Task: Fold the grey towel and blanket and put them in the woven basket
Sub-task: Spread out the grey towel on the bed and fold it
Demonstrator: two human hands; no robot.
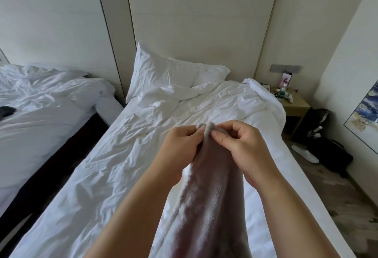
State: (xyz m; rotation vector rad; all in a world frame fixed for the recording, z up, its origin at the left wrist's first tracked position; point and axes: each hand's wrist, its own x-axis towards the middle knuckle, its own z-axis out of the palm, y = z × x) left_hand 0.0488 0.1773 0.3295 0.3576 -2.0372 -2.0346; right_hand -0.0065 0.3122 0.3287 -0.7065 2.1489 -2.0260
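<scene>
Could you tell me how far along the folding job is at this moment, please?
Early. Nothing looks finished: no folded pile shows on the bed. In hand: the left hand and right hand pinch the top edge of a grey cloth, which hangs between the arms. Left: folding and basketing; no basket is in view.

We stand at the foot of a bed (143, 155) with rumpled white sheets and a pillow (163, 73) at its head, against a pale panelled wall (194, 12). A second unmade bed (41, 104) lies to the left across a dark gap. By the bed's far right corner a wooden nightstand (296, 104) carries small clutter; a painting (366, 114) hangs right, a white slipper (304, 153) on the patterned floor (347, 206).
</scene>
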